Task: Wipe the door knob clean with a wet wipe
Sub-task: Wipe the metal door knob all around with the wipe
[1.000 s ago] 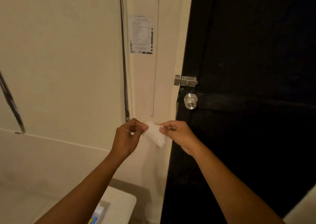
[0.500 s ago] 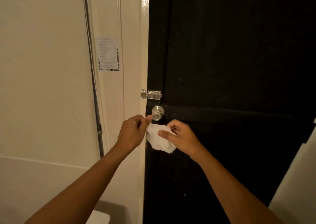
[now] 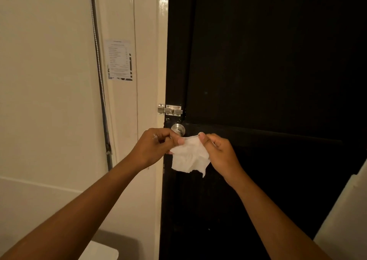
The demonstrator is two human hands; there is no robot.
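Hanging between your hands, the wet wipe (image 3: 188,158) is white, crumpled and partly unfolded, its top edge stretched nearly level and its lower edge ragged against the black door (image 3: 268,81). It sits just below and slightly right of the door knob (image 3: 178,129), a round silver knob near the door's left edge, with a silver slide bolt (image 3: 170,110) above it.

Only the upper part of the knob shows — your left fingers cover its lower rim, and whether they touch it is hard to tell in the dim light. The printed notice (image 3: 119,59) on the cream wall (image 3: 45,81) is too small to read. A pale surface at the bottom edge is cut off.

Your left hand (image 3: 154,147) is curled, thumb and fingertips pinching the wipe's upper left corner. Your right hand (image 3: 220,154) pinches the upper right corner between thumb and forefinger, the remaining fingers folded in behind the wipe. Both forearms reach up from the bottom corners, converging in front of the door — wrists roughly level.
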